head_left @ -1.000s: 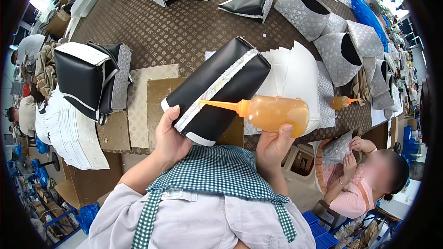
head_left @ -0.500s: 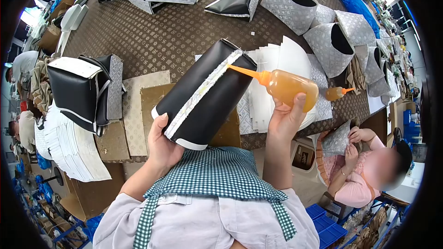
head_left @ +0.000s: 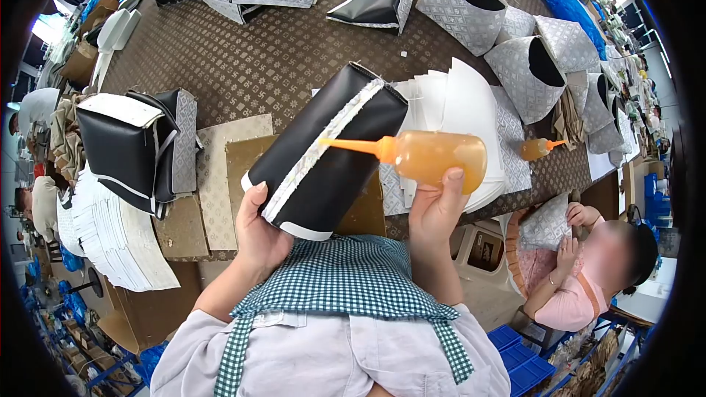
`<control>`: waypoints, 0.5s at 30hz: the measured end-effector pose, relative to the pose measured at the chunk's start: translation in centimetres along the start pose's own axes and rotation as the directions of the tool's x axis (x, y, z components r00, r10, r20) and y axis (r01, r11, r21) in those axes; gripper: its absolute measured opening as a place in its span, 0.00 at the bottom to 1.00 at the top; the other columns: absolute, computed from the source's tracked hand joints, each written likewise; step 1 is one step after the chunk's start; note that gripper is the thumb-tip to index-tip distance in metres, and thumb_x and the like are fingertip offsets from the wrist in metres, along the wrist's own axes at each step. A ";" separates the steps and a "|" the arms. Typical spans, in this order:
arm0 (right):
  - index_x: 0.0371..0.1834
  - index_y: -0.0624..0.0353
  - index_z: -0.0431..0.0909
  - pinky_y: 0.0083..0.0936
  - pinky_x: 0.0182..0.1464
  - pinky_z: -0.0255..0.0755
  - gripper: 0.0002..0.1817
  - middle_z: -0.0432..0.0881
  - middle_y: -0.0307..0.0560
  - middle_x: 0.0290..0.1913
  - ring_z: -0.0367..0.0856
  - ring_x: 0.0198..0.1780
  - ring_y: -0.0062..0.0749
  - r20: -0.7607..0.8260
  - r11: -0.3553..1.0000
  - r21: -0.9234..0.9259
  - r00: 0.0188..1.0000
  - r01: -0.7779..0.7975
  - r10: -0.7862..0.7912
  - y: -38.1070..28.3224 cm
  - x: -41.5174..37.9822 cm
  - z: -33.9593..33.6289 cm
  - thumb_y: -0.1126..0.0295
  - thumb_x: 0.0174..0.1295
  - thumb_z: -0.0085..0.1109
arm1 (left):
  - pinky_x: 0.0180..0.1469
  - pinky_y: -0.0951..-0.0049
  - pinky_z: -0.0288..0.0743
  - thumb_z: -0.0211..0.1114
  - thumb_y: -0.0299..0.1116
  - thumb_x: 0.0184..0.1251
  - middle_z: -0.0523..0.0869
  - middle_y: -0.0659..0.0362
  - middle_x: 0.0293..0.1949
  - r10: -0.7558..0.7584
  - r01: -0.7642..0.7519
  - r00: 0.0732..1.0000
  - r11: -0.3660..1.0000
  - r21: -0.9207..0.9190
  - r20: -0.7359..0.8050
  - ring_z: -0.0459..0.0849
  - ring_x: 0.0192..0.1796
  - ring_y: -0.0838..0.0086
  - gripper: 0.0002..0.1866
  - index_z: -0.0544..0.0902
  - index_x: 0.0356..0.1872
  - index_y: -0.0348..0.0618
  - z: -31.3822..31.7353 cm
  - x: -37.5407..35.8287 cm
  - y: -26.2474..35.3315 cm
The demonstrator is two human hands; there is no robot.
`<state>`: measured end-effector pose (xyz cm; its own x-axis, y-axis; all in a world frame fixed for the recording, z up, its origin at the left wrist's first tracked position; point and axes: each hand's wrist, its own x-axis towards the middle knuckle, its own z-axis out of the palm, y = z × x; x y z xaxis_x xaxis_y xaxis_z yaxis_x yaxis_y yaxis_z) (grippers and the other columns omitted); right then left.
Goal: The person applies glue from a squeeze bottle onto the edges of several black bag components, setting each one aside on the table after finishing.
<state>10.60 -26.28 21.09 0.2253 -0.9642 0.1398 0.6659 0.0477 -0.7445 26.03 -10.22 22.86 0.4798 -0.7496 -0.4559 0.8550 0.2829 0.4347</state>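
My left hand (head_left: 261, 231) grips the lower left end of a black leather-like piece (head_left: 346, 154) with white trim, held tilted above the table. A whitish fabric strip (head_left: 312, 154) runs lengthwise along its upper face. In my right hand (head_left: 437, 209) is a squeeze bottle (head_left: 441, 160) of amber liquid, lying nearly level with its orange nozzle pointing left. The nozzle tip is at the strip, around its middle; whether it touches cannot be told.
White sheets (head_left: 462, 114) lie behind the bottle. A black-and-white bag piece (head_left: 121, 143) and stacked strips (head_left: 121, 231) are at left. Grey patterned pieces (head_left: 526, 77) and a small bottle (head_left: 535, 149) stand right. A co-worker (head_left: 570, 298) sits at lower right.
My right hand has moved the bottle left and slightly down, so its tip has travelled down the strip from near the upper end. My left hand and the black piece are almost unmoved.
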 end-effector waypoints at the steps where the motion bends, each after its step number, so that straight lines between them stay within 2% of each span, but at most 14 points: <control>1: 0.61 0.62 0.58 0.35 0.56 0.72 0.29 0.71 0.50 0.54 0.75 0.54 0.35 -0.014 1.000 -0.008 1.000 0.013 -0.013 0.1 0.8 -0.7 0.61 0.63 0.57 | 0.63 0.60 0.68 0.52 0.40 0.64 0.77 0.46 0.56 0.005 -0.005 1.000 1.000 -0.008 0.012 0.77 0.56 0.58 0.25 0.68 0.59 0.33 -0.1 0.0 0.0; 6: 0.61 0.60 0.54 0.41 0.52 0.78 0.32 0.67 0.49 0.55 0.75 0.54 0.37 -0.157 0.986 -0.066 0.975 0.151 -0.160 0.3 4.5 -1.8 0.64 0.59 0.63 | 0.63 0.60 0.68 0.52 0.39 0.65 0.77 0.45 0.56 -0.001 0.003 0.999 0.999 -0.039 0.048 0.78 0.56 0.57 0.24 0.69 0.58 0.32 -0.4 -0.1 0.1; 7: 0.61 0.58 0.54 0.45 0.51 0.78 0.33 0.66 0.49 0.55 0.75 0.54 0.38 -0.172 0.985 -0.076 0.971 0.154 -0.165 0.2 4.7 -1.7 0.65 0.58 0.64 | 0.63 0.60 0.68 0.52 0.39 0.65 0.77 0.45 0.56 -0.001 0.003 0.999 0.999 -0.039 0.053 0.78 0.56 0.57 0.24 0.69 0.58 0.32 -0.4 -0.1 0.1; 13: 0.60 0.59 0.57 0.37 0.52 0.77 0.31 0.69 0.48 0.52 0.75 0.54 0.35 -0.101 0.999 -0.004 0.994 0.052 -0.052 0.4 2.7 -1.5 0.63 0.58 0.63 | 0.64 0.60 0.67 0.50 0.40 0.65 0.77 0.47 0.56 0.010 -0.010 0.999 1.000 -0.013 0.048 0.76 0.58 0.59 0.25 0.68 0.59 0.34 -0.5 0.0 0.0; 14: 0.58 0.61 0.60 0.32 0.52 0.75 0.28 0.71 0.46 0.51 0.75 0.53 0.33 -0.063 1.000 0.019 0.998 0.018 -0.016 0.6 2.1 -1.4 0.62 0.60 0.62 | 0.64 0.60 0.67 0.50 0.40 0.65 0.77 0.47 0.56 0.008 -0.008 0.998 1.000 -0.016 0.055 0.76 0.58 0.59 0.25 0.68 0.59 0.34 -0.6 0.1 0.0; 15: 0.58 0.61 0.61 0.32 0.53 0.74 0.28 0.72 0.46 0.51 0.75 0.53 0.32 -0.061 0.999 0.033 0.998 -0.010 0.012 0.6 1.5 -1.1 0.62 0.60 0.61 | 0.64 0.60 0.67 0.50 0.40 0.66 0.77 0.47 0.56 0.004 -0.002 0.998 1.000 -0.020 0.064 0.76 0.58 0.59 0.25 0.68 0.60 0.33 -0.5 0.2 -0.1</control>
<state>10.59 -27.98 20.12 0.1899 -0.9776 0.0911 0.6866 0.0659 -0.7241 26.15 -10.11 22.35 0.4692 -0.7856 -0.4034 0.8577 0.2964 0.4202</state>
